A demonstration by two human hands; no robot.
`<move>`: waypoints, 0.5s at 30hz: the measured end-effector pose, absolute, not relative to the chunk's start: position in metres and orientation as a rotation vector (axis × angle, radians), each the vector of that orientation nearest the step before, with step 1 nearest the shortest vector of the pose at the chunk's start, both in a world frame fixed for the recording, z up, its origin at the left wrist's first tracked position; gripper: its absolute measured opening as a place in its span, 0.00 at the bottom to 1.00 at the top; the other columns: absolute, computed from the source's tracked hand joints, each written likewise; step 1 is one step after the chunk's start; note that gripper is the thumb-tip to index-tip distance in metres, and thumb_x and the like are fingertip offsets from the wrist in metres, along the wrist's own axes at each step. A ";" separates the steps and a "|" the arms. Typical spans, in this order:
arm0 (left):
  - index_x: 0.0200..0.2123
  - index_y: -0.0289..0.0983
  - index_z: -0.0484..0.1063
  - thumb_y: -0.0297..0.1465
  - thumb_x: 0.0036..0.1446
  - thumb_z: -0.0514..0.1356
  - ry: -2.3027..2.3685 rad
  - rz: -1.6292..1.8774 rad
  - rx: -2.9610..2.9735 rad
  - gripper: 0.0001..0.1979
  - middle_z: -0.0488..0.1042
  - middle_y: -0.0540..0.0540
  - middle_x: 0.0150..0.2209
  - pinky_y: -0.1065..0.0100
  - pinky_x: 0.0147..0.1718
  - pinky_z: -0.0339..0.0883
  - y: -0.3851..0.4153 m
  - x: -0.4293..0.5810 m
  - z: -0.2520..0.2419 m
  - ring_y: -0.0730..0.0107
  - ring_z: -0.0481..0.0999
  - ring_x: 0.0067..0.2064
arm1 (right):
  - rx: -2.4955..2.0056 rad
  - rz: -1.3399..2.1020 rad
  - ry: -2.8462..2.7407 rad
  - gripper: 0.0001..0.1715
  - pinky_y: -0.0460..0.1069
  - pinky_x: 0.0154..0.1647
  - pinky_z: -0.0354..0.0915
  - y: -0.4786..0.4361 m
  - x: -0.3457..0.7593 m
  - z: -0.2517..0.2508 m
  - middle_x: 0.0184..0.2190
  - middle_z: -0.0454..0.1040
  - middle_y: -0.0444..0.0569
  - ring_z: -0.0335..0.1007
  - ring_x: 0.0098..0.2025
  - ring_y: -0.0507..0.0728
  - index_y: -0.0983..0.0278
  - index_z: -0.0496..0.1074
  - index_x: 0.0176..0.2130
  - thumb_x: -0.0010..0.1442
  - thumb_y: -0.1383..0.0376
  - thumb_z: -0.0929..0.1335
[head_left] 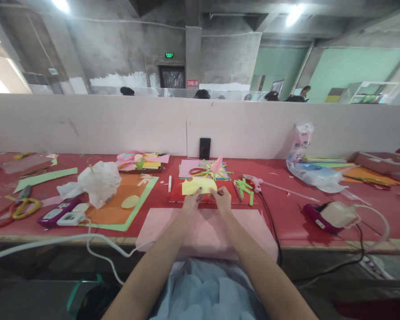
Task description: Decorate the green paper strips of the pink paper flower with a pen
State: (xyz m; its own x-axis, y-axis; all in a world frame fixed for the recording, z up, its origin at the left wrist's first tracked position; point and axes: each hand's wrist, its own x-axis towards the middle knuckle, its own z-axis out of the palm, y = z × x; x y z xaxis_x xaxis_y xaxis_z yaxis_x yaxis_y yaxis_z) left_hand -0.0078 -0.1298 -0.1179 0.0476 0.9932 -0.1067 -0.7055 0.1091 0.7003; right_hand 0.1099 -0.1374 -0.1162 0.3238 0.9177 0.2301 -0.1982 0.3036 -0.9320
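Observation:
A yellow piece of paper (pixel 196 186) is held up between my two hands, over a red sheet (pixel 176 195) on the table. My left hand (pixel 192 200) pinches its lower edge near the middle. At its lower right corner, my right hand (pixel 222 198) has fingers and thumb closed on the same paper. Just behind it stand a pink paper cone (pixel 217 164) and thin green strips, with red-handled scissors (pixel 196 171) partly among them. Cut green strips (pixel 251 198) lie right of my right hand.
A pink glue gun (pixel 255 182) lies to the right with its black cord. Orange paper (pixel 110 209), crumpled white plastic (pixel 103 182) and large scissors (pixel 16 206) are on the left. A phone (pixel 205 148) leans against the white partition (pixel 136 124). A purple power strip (pixel 322 218) sits right.

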 end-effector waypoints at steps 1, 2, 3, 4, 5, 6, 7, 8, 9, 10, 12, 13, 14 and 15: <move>0.47 0.34 0.65 0.33 0.59 0.56 0.673 1.399 0.537 0.14 0.68 0.43 0.46 0.59 0.39 0.69 -0.129 -0.008 -0.118 0.65 0.72 0.42 | -0.957 0.910 -0.928 0.21 0.51 0.29 0.71 -0.137 0.110 -0.116 0.17 0.71 0.39 0.71 0.21 0.55 0.60 0.60 0.24 0.39 0.55 0.74; 0.47 0.34 0.65 0.33 0.59 0.56 0.679 1.403 0.533 0.14 0.68 0.43 0.46 0.59 0.39 0.69 -0.129 -0.008 -0.119 0.65 0.72 0.42 | -0.951 0.917 -0.919 0.21 0.51 0.29 0.71 -0.137 0.110 -0.117 0.17 0.71 0.39 0.71 0.21 0.54 0.61 0.62 0.26 0.39 0.55 0.74; 0.47 0.34 0.65 0.33 0.59 0.56 0.684 1.404 0.529 0.14 0.68 0.43 0.46 0.59 0.39 0.69 -0.128 -0.008 -0.119 0.65 0.72 0.42 | -0.944 0.926 -0.908 0.21 0.51 0.29 0.71 -0.136 0.110 -0.117 0.18 0.71 0.38 0.71 0.21 0.54 0.61 0.63 0.29 0.39 0.56 0.74; 0.47 0.34 0.65 0.33 0.59 0.56 0.687 1.404 0.527 0.14 0.68 0.43 0.46 0.59 0.39 0.69 -0.128 -0.007 -0.119 0.65 0.72 0.42 | -0.939 0.936 -0.898 0.23 0.52 0.29 0.71 -0.135 0.110 -0.118 0.19 0.71 0.38 0.71 0.21 0.54 0.61 0.64 0.33 0.39 0.56 0.74; 0.47 0.34 0.65 0.33 0.59 0.56 0.689 1.402 0.526 0.14 0.68 0.43 0.46 0.59 0.39 0.69 -0.128 -0.007 -0.120 0.65 0.72 0.42 | -0.934 0.949 -0.888 0.26 0.52 0.30 0.71 -0.133 0.110 -0.119 0.19 0.71 0.37 0.71 0.21 0.54 0.60 0.65 0.37 0.39 0.57 0.74; 0.47 0.34 0.65 0.33 0.59 0.56 0.689 1.400 0.526 0.14 0.68 0.43 0.46 0.59 0.39 0.69 -0.127 -0.007 -0.120 0.65 0.72 0.42 | -0.933 0.962 -0.880 0.28 0.51 0.30 0.71 -0.132 0.111 -0.120 0.19 0.70 0.36 0.71 0.21 0.54 0.60 0.65 0.40 0.39 0.58 0.74; 0.47 0.34 0.65 0.33 0.59 0.56 0.687 1.397 0.527 0.14 0.68 0.43 0.46 0.59 0.39 0.69 -0.127 -0.007 -0.120 0.65 0.72 0.42 | -0.935 0.978 -0.874 0.28 0.51 0.30 0.71 -0.131 0.111 -0.122 0.19 0.70 0.36 0.71 0.21 0.53 0.60 0.66 0.41 0.40 0.58 0.75; 0.47 0.34 0.65 0.33 0.59 0.56 0.684 1.395 0.531 0.14 0.68 0.43 0.46 0.59 0.39 0.69 -0.127 -0.007 -0.120 0.65 0.72 0.42 | -0.941 0.994 -0.871 0.26 0.51 0.30 0.71 -0.129 0.112 -0.123 0.20 0.70 0.37 0.70 0.22 0.53 0.61 0.67 0.40 0.40 0.59 0.74; 0.47 0.34 0.65 0.33 0.59 0.56 0.681 1.394 0.534 0.14 0.68 0.43 0.46 0.59 0.39 0.69 -0.127 -0.007 -0.120 0.65 0.72 0.42 | -0.949 1.011 -0.871 0.23 0.51 0.31 0.71 -0.128 0.112 -0.125 0.21 0.71 0.38 0.70 0.22 0.53 0.62 0.68 0.38 0.42 0.59 0.74; 0.47 0.34 0.65 0.33 0.59 0.56 0.678 1.395 0.538 0.14 0.68 0.43 0.46 0.59 0.39 0.69 -0.127 -0.007 -0.120 0.65 0.72 0.42 | -0.959 1.028 -0.873 0.19 0.50 0.31 0.70 -0.127 0.113 -0.126 0.23 0.72 0.40 0.70 0.24 0.52 0.64 0.68 0.36 0.44 0.59 0.73; 0.47 0.34 0.65 0.33 0.59 0.56 0.676 1.396 0.543 0.14 0.68 0.43 0.46 0.59 0.39 0.69 -0.128 -0.008 -0.120 0.65 0.72 0.43 | -0.979 1.056 -0.885 0.13 0.50 0.32 0.70 -0.125 0.113 -0.129 0.29 0.73 0.44 0.70 0.28 0.51 0.67 0.69 0.36 0.53 0.60 0.70; 0.47 0.34 0.65 0.33 0.59 0.56 0.677 1.395 0.545 0.14 0.68 0.43 0.46 0.59 0.39 0.69 -0.128 -0.008 -0.120 0.65 0.72 0.43 | -0.987 1.068 -0.893 0.13 0.50 0.33 0.69 -0.125 0.113 -0.130 0.32 0.72 0.46 0.70 0.31 0.51 0.68 0.69 0.38 0.56 0.61 0.68; 0.47 0.34 0.65 0.33 0.59 0.56 0.680 1.394 0.546 0.14 0.68 0.43 0.46 0.59 0.39 0.69 -0.128 -0.008 -0.120 0.65 0.72 0.42 | -0.994 1.078 -0.900 0.13 0.50 0.34 0.69 -0.125 0.114 -0.131 0.36 0.72 0.47 0.70 0.33 0.51 0.68 0.68 0.41 0.59 0.62 0.66; 0.47 0.34 0.65 0.33 0.59 0.56 0.683 1.394 0.547 0.14 0.68 0.43 0.46 0.59 0.39 0.69 -0.128 -0.008 -0.119 0.65 0.72 0.42 | -0.999 1.087 -0.907 0.14 0.51 0.35 0.69 -0.125 0.114 -0.132 0.39 0.71 0.48 0.70 0.36 0.52 0.68 0.67 0.44 0.60 0.62 0.64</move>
